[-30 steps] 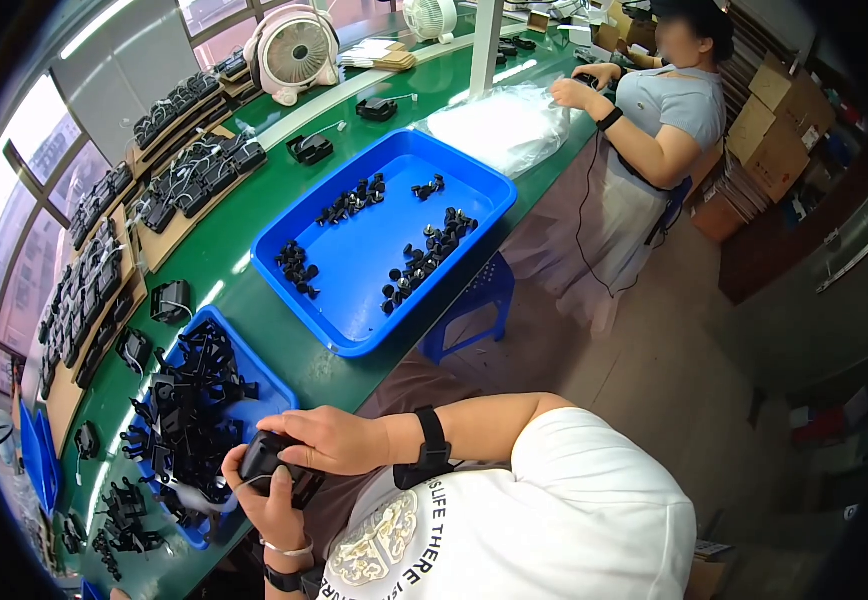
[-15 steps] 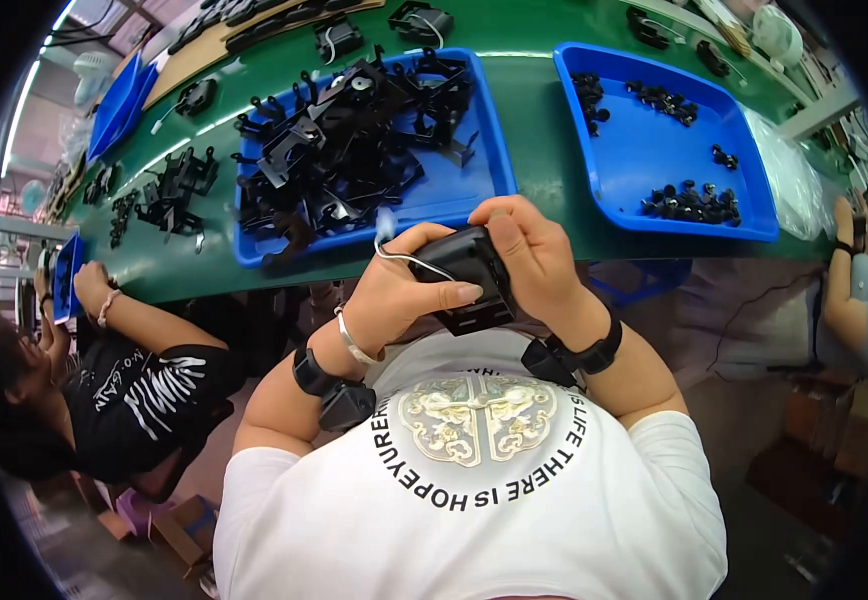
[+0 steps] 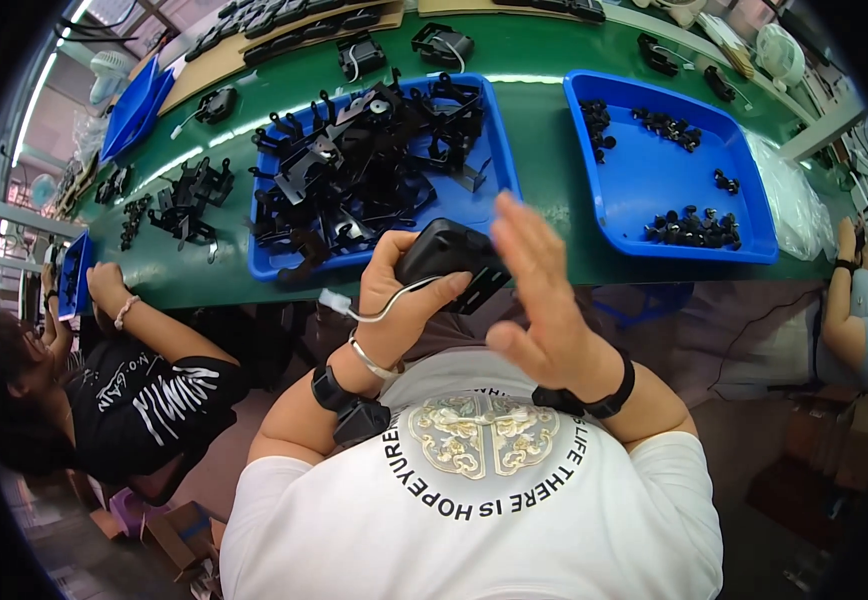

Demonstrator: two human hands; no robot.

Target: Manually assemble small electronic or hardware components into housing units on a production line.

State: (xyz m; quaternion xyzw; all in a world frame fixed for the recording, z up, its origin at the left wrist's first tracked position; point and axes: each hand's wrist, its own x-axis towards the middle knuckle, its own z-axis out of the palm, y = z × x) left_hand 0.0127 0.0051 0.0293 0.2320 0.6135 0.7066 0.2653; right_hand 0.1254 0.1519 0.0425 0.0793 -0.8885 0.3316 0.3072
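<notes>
My left hand (image 3: 399,305) is wrapped round a black plastic device (image 3: 446,250) with a rounded top and slots along its lower edge. A white cable with a pale connector (image 3: 335,301) comes from the device and hangs out over my left wrist. Just right of the device, my right hand (image 3: 544,300) is lifted off it, with the fingers stretched out and the thumb apart. It holds nothing and is slightly blurred. Beyond my hands, a blue tray (image 3: 507,150) is heaped with black metal brackets (image 3: 354,160).
To the right, another blue tray (image 3: 604,225) holds small black knobs (image 3: 694,228) in several clusters. More brackets (image 3: 194,200) lie on the green table (image 3: 544,130) at left. Similar black devices (image 3: 444,44) stand at the back. A co-worker's arm (image 3: 159,325) rests at the table edge.
My right hand has let go of the device and moved away from it, its fingers opening out. The device has tilted in my left hand, and its connector has swung down and left.
</notes>
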